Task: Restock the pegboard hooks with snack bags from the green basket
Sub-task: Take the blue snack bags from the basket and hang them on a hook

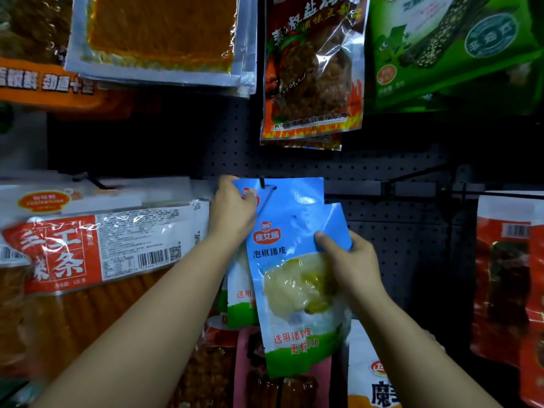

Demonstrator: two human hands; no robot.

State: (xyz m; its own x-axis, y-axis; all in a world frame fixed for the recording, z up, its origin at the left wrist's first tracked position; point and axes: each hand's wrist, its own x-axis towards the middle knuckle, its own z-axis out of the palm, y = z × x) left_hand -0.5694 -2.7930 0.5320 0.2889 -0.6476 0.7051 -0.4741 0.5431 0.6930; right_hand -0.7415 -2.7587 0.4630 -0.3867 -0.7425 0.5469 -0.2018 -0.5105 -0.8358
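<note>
At the centre of the frame the left hand pinches the top corner of a glossy blue-and-white plastic snack bag already threaded on the thin black metal hook of the dark pegboard. The right hand clamps thumb over a second identical bag just below. Judged best: steady the hung bag, lift the second squarely, align its hole with the hook tip
</note>
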